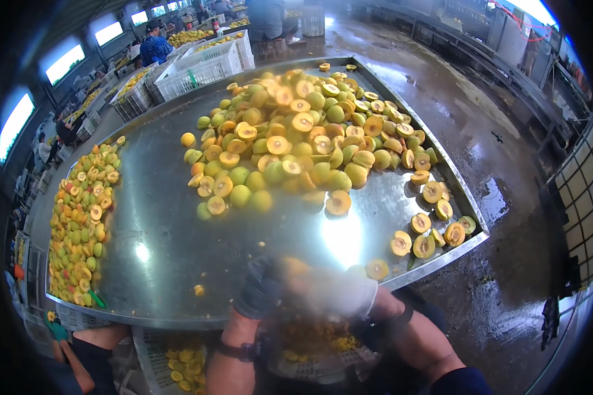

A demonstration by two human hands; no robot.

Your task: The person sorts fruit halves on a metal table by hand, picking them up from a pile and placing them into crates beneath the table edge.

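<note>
My left hand (260,287), in a dark glove, is at the near edge of the metal table (171,257), its fingers curled. My right hand (344,293), in a white glove, is close beside it on the right. A smeared patch in the picture covers the fingers of both hands. An orange-yellow blur shows between them, and I cannot make out what it is. Just beyond my right hand lies a peach half (377,268), cut side up. A large heap of peaches (290,131), many halved with pits showing, covers the table's far middle.
Several peach halves (423,246) lie along the table's raised right rim. Another peach pile (85,224) fills the left end, near a green-gloved person's hand (56,329). Below the near edge stand crates with peach pieces (186,365). White crates (201,69) stand behind; wet floor (501,197) lies right.
</note>
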